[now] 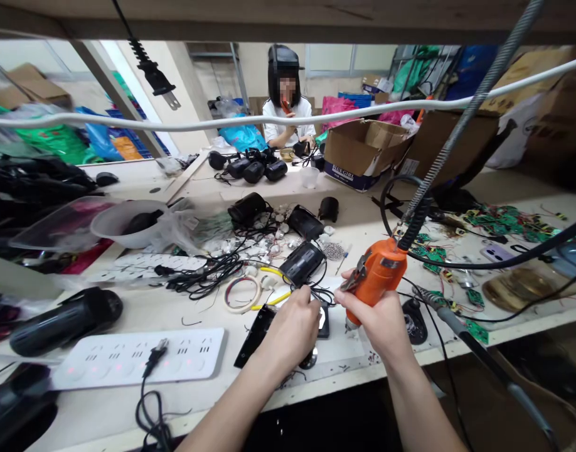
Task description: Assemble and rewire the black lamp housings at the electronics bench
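Down the front edge of the cream-white table there's a bare strip between the long white power strip and the table's edge, but the black cord with two-pin plug crosses it. Overhead, a white cable hangs right across.

Your left hand and right hand are both bare — slender fingers, rounded knuckles on the left. Your left forearm and right forearm are bare too — slim and smooth, narrowing at the wrists, uncovered down to the view's lower edge.
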A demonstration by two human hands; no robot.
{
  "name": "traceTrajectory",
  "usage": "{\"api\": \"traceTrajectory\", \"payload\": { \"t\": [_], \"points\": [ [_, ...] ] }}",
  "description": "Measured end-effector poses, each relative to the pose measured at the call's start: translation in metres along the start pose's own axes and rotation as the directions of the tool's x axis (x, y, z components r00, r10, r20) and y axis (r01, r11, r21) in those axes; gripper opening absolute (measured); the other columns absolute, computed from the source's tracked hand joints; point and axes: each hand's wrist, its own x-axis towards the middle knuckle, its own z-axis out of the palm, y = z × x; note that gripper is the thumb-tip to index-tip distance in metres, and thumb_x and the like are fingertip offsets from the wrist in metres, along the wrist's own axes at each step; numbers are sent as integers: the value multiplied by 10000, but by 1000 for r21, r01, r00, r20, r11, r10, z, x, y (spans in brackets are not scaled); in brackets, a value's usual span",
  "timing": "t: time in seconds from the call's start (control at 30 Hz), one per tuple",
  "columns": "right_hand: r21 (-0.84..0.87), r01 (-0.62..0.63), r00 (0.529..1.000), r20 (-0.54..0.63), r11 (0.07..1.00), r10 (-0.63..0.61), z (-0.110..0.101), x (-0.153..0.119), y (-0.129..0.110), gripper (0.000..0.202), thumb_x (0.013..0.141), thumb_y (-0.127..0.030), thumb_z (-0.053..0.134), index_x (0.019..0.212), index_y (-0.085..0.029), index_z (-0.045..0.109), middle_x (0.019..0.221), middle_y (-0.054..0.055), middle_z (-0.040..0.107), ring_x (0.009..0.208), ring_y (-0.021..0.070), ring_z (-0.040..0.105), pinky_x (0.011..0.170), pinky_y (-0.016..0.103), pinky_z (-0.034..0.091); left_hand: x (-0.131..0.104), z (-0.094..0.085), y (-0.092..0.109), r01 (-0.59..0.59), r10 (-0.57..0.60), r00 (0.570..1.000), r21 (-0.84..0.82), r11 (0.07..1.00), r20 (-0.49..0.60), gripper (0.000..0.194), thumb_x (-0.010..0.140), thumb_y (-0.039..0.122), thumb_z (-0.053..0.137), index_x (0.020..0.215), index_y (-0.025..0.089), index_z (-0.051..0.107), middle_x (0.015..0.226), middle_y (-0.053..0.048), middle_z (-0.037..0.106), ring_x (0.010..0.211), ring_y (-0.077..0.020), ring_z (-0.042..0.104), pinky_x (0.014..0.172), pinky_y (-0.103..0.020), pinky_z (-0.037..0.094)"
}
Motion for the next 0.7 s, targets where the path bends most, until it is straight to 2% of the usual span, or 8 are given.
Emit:
{"api": "traceTrajectory", "payload": {
  "t": [0.13,0.23,0.37,0.53,0.7],
  "points": [
    [12,-12,1000,7,1000,12,1,0,1,264,577,-396,773,708,-187,677,732,34,702,700,212,648,732,360,526,2,2,-3,-38,38,999,44,998,3,207,948,153,461,840,156,638,884,-53,513,758,-175,546,717,-292,481],
    [31,-13,1000,2,999,13,2,-1,1,279,571,-394,781,737,-188,694,734,31,706,698,213,653,731,362,531,3,9,-9,-83,83,995,-3,997,-50,194,955,176,478,848,165,640,881,-43,512,756,-167,541,708,-281,480],
    [24,22,1000,14,999,-22,1,-2,2,248,597,-382,776,723,-185,696,755,41,712,709,214,660,733,361,539,1,16,-15,-144,137,984,-55,988,-117,165,965,195,481,952,173,644,896,-40,511,810,-178,544,735,-287,483],
    [8,51,998,28,999,-51,1,-2,3,235,627,-374,767,751,-181,719,772,49,717,718,215,667,731,355,552,-3,11,-12,-99,97,993,-32,995,-75,188,960,181,471,933,160,656,893,-49,507,802,-192,543,734,-315,478],
    [2,73,997,0,997,-73,1,-2,5,209,625,-373,763,681,-186,691,765,53,715,710,214,662,703,345,559,0,6,-15,-51,47,998,-134,990,-33,129,930,209,557,911,193,684,880,-22,495,766,-160,561,716,-280,463]
  ]
}}
